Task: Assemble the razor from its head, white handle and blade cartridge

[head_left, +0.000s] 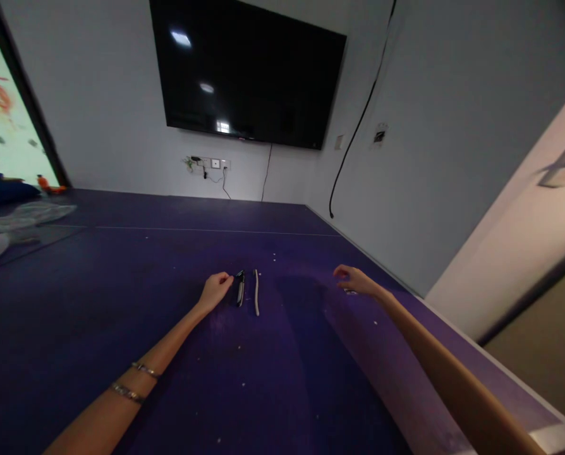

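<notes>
My left hand [216, 289] is closed in a pinch at the upper end of a narrow black object with a pale strip along it [241, 292]. The object is too small in the view to name its kind. Just right of it, a thin, slightly bent off-white strip [256, 294] lies lengthwise on the purple surface [273, 366]. My right hand [357, 281] hovers farther right with its fingers curved and apart, nothing visible in them. Partly hidden beneath it is a small whitish item [351, 292].
Tiny white bits [243, 384] dot the surface. Crumpled clear plastic [31, 216] and an orange item [45, 184] lie at the far left. A black cable [358, 126] hangs by the right wall. A television [249, 69] is mounted above wall sockets [215, 163].
</notes>
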`<action>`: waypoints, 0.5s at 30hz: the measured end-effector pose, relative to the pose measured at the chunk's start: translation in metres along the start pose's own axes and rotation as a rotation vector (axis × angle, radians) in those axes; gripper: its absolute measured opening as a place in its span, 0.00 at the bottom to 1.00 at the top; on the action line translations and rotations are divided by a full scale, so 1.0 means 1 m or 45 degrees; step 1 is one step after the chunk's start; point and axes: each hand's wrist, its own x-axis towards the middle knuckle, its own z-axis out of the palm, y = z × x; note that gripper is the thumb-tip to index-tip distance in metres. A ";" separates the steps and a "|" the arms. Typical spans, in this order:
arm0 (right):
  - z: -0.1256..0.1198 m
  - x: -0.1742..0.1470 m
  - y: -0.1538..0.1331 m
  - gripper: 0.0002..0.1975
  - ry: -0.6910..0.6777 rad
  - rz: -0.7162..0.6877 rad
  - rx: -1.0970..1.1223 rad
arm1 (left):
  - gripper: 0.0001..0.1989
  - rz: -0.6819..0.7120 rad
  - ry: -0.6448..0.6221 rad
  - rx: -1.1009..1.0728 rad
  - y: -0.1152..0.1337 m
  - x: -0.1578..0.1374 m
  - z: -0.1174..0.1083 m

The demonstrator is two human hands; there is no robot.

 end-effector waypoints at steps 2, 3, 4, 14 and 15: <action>-0.014 -0.009 0.017 0.15 -0.096 0.044 -0.067 | 0.15 -0.049 0.003 -0.055 -0.003 0.000 0.001; -0.019 -0.013 0.023 0.17 -0.147 0.057 -0.086 | 0.15 -0.065 0.004 -0.084 -0.004 0.000 0.001; -0.022 -0.016 0.028 0.19 -0.190 0.065 -0.099 | 0.15 -0.076 0.002 -0.107 -0.004 0.000 0.001; -0.025 -0.012 0.053 0.27 -0.323 0.092 -0.078 | 0.14 -0.071 -0.030 -0.100 -0.003 -0.004 -0.001; -0.024 -0.011 0.055 0.27 -0.321 0.095 -0.063 | 0.14 -0.062 -0.035 -0.084 -0.004 -0.004 -0.001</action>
